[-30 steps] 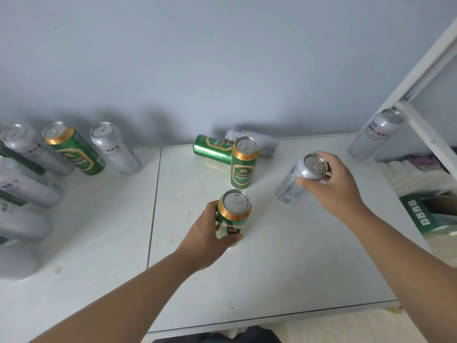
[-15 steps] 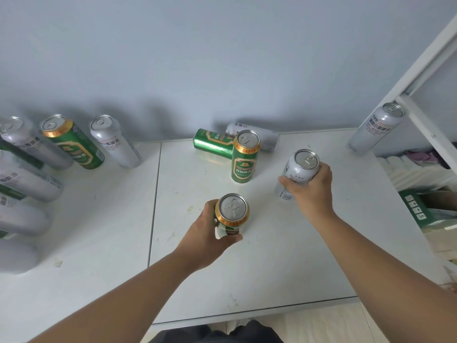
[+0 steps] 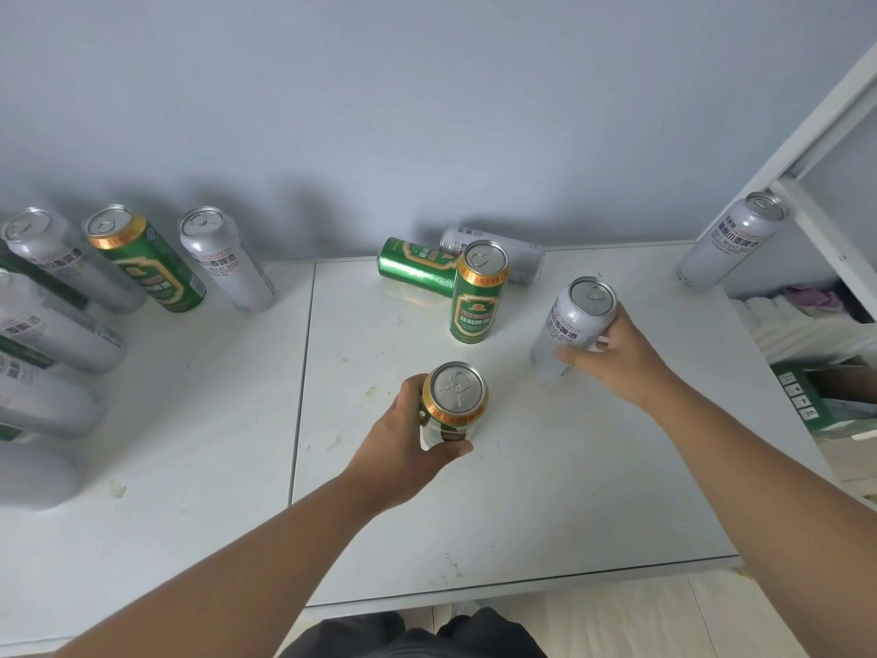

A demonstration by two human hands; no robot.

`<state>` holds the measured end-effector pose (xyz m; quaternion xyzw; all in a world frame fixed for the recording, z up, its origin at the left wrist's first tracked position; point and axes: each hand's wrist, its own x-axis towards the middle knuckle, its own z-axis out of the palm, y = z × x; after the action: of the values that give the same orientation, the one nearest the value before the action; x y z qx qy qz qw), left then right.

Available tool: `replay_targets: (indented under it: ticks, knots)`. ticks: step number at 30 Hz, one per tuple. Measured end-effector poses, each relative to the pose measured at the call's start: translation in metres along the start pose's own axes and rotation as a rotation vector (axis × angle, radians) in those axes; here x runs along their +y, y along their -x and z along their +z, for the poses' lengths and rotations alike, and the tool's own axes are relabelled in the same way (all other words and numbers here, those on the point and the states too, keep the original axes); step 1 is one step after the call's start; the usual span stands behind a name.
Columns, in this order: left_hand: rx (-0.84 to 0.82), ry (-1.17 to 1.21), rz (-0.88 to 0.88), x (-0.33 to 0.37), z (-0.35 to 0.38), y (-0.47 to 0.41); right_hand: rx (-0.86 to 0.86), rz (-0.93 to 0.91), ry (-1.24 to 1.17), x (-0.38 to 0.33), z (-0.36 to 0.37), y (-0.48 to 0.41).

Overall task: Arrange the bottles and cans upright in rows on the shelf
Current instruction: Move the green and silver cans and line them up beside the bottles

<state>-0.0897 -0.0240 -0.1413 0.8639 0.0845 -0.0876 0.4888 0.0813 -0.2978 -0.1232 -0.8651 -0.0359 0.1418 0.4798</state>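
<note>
My left hand (image 3: 403,448) grips a green can with a gold rim (image 3: 454,405), held upright over the middle of the white shelf (image 3: 545,491). My right hand (image 3: 617,358) holds a silver can (image 3: 572,325) upright to the right of it. Another green can (image 3: 477,292) stands upright behind them. Behind that one, a green can (image 3: 415,266) and a silver can (image 3: 527,256) lie on their sides against the wall. At the far left, several silver and green cans (image 3: 142,258) stand in rows. A lone silver can (image 3: 731,246) stands at the back right corner.
A white frame post (image 3: 807,149) rises at the right, with a crossbar running toward me. Beyond the shelf's right edge lie white cloth (image 3: 802,325) and a green box (image 3: 825,401). A seam (image 3: 303,372) splits the shelf into two panels. The front edge is near my body.
My right hand has drawn the silver can back and slightly left toward me, now gripping it lower on its side. The left hand with the green can has barely moved.
</note>
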Motion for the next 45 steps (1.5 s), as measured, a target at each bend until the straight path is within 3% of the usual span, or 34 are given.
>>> replay_targets:
  ticks: [6, 13, 18, 26, 35, 45]
  knots:
    - [0.023, 0.004, -0.024, 0.003, 0.004, 0.005, 0.458, 0.037, -0.112, 0.005, 0.058, 0.005]
    - [0.155, 0.027, -0.090, 0.010, 0.021, 0.013, 0.619, 0.086, -0.165, 0.013, 0.087, 0.000]
    - [0.342, 0.041, -0.215, 0.021, 0.044, 0.015, 0.557, 0.089, -0.124, 0.017, 0.082, 0.006]
    - [0.393, 0.104, -0.241, 0.018, 0.027, 0.005, 0.386, -0.015, 0.001, 0.018, 0.070, 0.023]
    - [0.362, 0.126, -0.183, 0.007, -0.045, 0.007, 0.259, -0.123, 0.001, -0.035, 0.102, 0.042]
    - [0.482, 0.130, -0.197, -0.047, -0.145, 0.019, 0.084, -0.193, -0.048, -0.121, 0.186, 0.046]
